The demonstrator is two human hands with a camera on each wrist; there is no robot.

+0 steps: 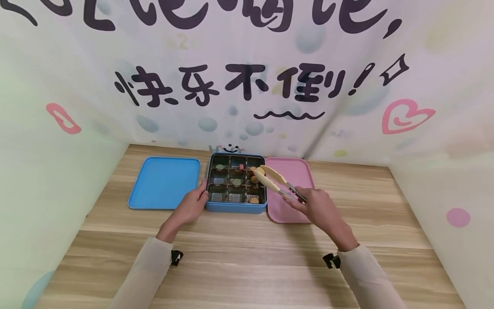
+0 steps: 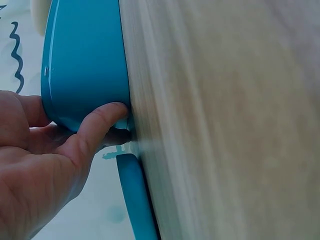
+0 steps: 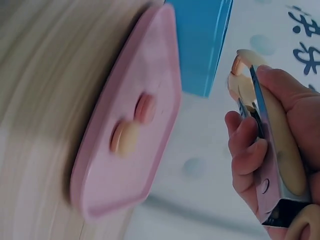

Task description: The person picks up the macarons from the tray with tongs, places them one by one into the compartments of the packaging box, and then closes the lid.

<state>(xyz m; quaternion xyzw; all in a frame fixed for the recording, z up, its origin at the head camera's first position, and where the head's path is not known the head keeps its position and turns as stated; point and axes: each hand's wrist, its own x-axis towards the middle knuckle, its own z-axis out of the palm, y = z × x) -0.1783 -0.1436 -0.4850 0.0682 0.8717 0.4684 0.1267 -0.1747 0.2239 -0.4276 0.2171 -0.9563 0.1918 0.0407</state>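
Observation:
My left hand [image 1: 191,202] holds the near left corner of a blue tin box [image 1: 235,207]; its thumb lies on the front wall [image 2: 85,55], fingers along the side. Inside, a dark divided insert carries macarons: green [image 1: 236,182], red [image 1: 241,166], orange [image 1: 253,200] and brownish ones at the right. In my right hand [image 1: 319,209] is a pair of tongs [image 1: 275,185] with cream tips, slanting over the box's right column. A tan macaron [image 3: 236,65] shows between the tips. Its exact contact cannot be told.
Left of the box lies a blue lid [image 1: 166,182], flat on the wooden table [image 1: 239,266]. At the right, a pink tray [image 1: 287,214] bears a pink macaron [image 3: 145,108] and a yellow macaron [image 3: 125,137]. A printed cloth wall [image 1: 216,128] stands behind.

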